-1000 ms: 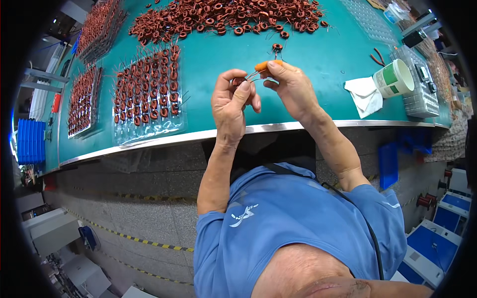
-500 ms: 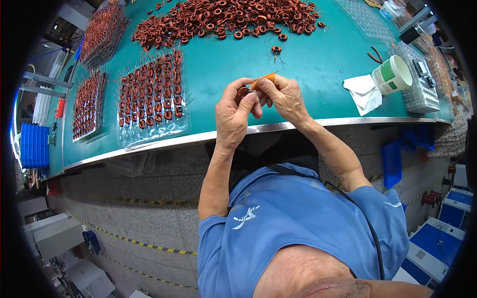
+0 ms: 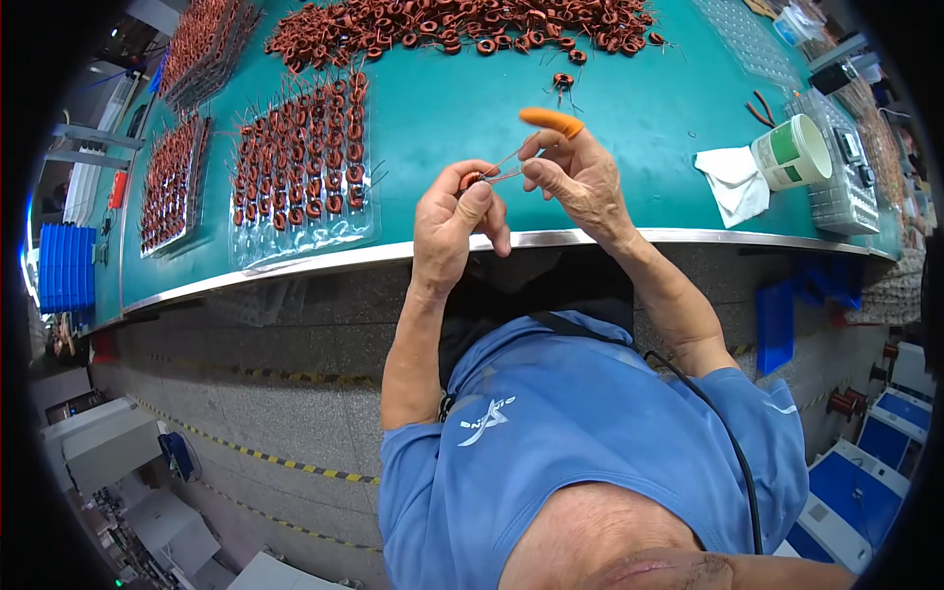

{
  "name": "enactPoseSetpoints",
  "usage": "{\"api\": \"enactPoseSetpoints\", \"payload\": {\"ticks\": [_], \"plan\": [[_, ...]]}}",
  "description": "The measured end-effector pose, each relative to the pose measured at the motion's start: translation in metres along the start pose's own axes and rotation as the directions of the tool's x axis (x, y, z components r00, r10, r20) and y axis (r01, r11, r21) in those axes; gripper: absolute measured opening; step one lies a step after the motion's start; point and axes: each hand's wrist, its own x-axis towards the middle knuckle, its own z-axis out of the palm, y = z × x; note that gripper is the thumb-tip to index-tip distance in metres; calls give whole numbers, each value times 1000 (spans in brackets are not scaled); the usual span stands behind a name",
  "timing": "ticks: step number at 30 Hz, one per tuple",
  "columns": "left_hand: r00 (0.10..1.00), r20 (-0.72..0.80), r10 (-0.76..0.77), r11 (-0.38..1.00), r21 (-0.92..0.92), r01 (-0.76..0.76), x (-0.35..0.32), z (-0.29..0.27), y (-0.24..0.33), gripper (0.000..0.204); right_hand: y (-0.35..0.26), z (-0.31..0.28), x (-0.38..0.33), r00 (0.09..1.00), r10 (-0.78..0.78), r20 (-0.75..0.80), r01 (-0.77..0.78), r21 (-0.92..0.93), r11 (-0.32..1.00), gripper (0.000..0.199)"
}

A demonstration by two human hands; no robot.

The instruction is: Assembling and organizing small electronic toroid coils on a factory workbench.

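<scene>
From my feed, the teal bench (image 3: 629, 128) fills the upper half, its metal edge curving across the middle. At twelve o'clock I see a heap of loose copper coils (image 3: 452, 25). At about ten o'clock lies a clear tray of coils in rows (image 3: 300, 162), with a second tray (image 3: 167, 182) farther toward nine and a third (image 3: 202, 34) near eleven. At two o'clock stands a white cup with a green label (image 3: 793, 152), a crumpled white cloth (image 3: 733, 182) just beside it and small pliers (image 3: 762, 106) above. Blue bins (image 3: 64, 265) sit at nine o'clock.
</scene>
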Motion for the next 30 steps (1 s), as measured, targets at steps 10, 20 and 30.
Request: {"api": "enactPoseSetpoints", "payload": {"ticks": [10, 20, 30], "plan": [[997, -45, 56, 975, 219, -45, -2, 1, -17, 35, -3, -7, 5, 951, 296, 85, -274, -205, 940, 28], [949, 58, -310, 919, -237, 315, -18, -12, 1, 32, 14, -2, 8, 952, 177, 250, -146, -136, 980, 21], [986, -117, 118, 974, 207, -92, -15, -8, -32, 25, 19, -1, 15, 936, 344, 73, -323, -205, 924, 38]]}}
